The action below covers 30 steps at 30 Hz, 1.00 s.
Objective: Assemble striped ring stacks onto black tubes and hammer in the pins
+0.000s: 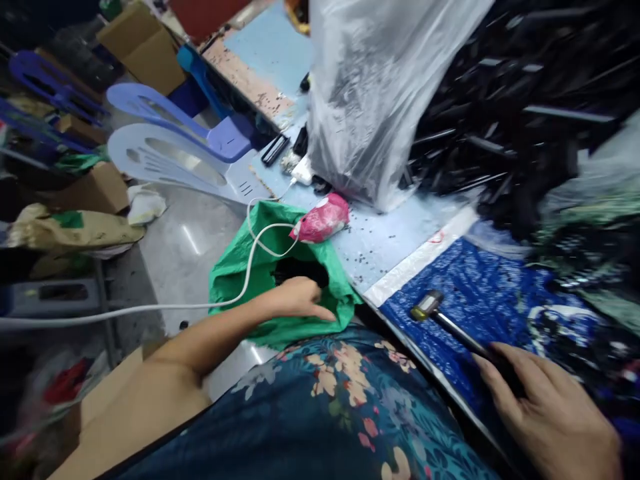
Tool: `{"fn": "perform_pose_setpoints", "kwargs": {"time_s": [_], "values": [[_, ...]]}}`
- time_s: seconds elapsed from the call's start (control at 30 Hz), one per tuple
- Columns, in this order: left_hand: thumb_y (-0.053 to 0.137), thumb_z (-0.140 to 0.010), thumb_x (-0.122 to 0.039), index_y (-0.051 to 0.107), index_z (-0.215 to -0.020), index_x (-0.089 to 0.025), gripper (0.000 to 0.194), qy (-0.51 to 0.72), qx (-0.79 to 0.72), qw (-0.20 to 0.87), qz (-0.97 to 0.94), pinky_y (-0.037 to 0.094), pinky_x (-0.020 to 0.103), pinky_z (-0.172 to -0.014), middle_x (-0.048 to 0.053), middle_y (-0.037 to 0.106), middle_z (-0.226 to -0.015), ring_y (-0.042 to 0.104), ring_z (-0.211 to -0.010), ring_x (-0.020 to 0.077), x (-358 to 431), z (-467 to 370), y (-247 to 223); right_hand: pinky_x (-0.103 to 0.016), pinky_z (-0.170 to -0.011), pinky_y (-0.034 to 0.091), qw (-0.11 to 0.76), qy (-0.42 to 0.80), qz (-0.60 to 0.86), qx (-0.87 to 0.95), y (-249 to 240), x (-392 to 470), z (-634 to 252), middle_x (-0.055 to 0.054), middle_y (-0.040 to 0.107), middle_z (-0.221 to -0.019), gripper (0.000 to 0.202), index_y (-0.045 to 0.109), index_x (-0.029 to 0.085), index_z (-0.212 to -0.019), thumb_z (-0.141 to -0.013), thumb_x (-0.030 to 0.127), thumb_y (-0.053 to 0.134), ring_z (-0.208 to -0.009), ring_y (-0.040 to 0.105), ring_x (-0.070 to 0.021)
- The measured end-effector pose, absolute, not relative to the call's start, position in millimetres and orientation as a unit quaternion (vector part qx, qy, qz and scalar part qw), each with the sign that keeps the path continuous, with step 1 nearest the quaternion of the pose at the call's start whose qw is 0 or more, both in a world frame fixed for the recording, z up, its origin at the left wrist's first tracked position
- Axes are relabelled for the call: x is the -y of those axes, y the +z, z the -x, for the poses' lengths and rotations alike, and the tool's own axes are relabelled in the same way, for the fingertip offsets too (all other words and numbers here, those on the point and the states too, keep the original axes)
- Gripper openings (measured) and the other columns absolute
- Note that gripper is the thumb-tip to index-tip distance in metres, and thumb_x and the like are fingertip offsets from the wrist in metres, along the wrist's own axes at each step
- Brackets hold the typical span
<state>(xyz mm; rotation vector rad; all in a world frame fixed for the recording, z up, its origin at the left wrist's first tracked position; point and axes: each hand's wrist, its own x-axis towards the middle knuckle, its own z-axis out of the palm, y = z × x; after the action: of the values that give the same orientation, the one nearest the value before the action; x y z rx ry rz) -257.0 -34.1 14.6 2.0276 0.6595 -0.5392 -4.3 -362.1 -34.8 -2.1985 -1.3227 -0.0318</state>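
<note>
Over the mouth of a green sack [233,270] is my left hand [297,298], thumb apart from the curled fingers; whether it holds anything is hidden. Black pieces [303,270] show inside the sack. At the lower right, my right hand [555,407] grips the dark handle of a hammer [463,335], whose head rests on or just above a blue sheet [465,273]. A pink packet [323,219] lies at the table corner beside the sack, with a white cable [250,257] running across the sack's opening.
A large translucent bag [370,87] stands on the light blue table [370,240]. Many black parts [525,87] are piled at the right. Pale plastic chairs [170,157] and cardboard boxes [145,50] are at the left, and the table edge runs between my hands.
</note>
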Motion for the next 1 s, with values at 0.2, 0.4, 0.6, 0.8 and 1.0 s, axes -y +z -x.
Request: {"fn": "perform_pose_setpoints", "kwargs": {"time_s": [0.2, 0.4, 0.6, 0.8, 1.0], "values": [[0.059, -0.093, -0.05, 0.069, -0.106, -0.016, 0.038, 0.024, -0.16, 0.397, -0.904, 0.046, 0.028, -0.071, 0.005, 0.069, -0.085, 0.062, -0.076, 0.0168, 15.0, 156.6, 50.3, -0.036, -0.083, 0.056, 0.326, -0.046, 0.807, 0.49, -18.0, 330.3, -3.4, -0.006, 0.075, -0.099, 0.018, 0.069, 0.023, -0.109, -0.094, 0.033, 0.064, -0.087, 0.071, -0.0218], [0.056, -0.093, -0.031, 0.052, -0.136, -0.01, 0.048, 0.22, -0.183, 0.265, -0.921, 0.039, 0.041, -0.109, 0.02, 0.058, -0.135, 0.052, -0.126, 0.0279, -7.8, -49.8, 28.4, -0.036, -0.081, 0.057, 0.303, -0.026, 0.798, 0.521, 3.1, 320.4, 5.6, -0.007, 0.075, -0.097, 0.016, 0.069, 0.022, -0.109, -0.097, 0.027, 0.059, -0.087, 0.071, -0.0202], [0.062, -0.084, -0.063, 0.053, -0.142, -0.022, 0.072, 0.126, -0.151, 0.155, -0.968, 0.028, 0.059, -0.112, 0.018, 0.044, -0.151, 0.034, -0.138, 0.0431, -45.7, -153.3, 49.0, -0.03, -0.072, 0.057, 0.342, 0.005, 0.839, 0.424, 8.9, 362.1, -2.1, -0.004, 0.073, -0.088, 0.014, 0.067, 0.022, -0.104, -0.1, 0.025, 0.054, -0.079, 0.07, -0.0165], [0.06, -0.084, -0.042, 0.065, -0.129, -0.024, 0.049, 0.015, -0.129, 0.101, -0.986, 0.036, 0.058, -0.099, 0.016, 0.061, -0.126, 0.044, -0.12, 0.0408, -42.8, -150.0, 39.6, -0.029, -0.075, 0.056, 0.377, 0.011, 0.838, 0.393, 14.4, 372.0, -23.1, -0.004, 0.074, -0.09, 0.014, 0.068, 0.022, -0.101, -0.099, 0.024, 0.055, -0.081, 0.07, -0.0156], [0.051, -0.085, -0.032, 0.069, -0.115, -0.021, 0.037, -0.019, -0.106, 0.039, -0.993, 0.035, 0.055, -0.096, 0.016, 0.066, -0.113, 0.048, -0.114, 0.0388, -18.9, -91.2, 36.7, -0.031, -0.079, 0.054, 0.371, -0.043, 0.858, 0.353, 14.7, 360.4, -61.5, -0.006, 0.075, -0.094, 0.017, 0.068, 0.02, -0.104, -0.099, 0.03, 0.055, -0.082, 0.07, -0.0174]]}}
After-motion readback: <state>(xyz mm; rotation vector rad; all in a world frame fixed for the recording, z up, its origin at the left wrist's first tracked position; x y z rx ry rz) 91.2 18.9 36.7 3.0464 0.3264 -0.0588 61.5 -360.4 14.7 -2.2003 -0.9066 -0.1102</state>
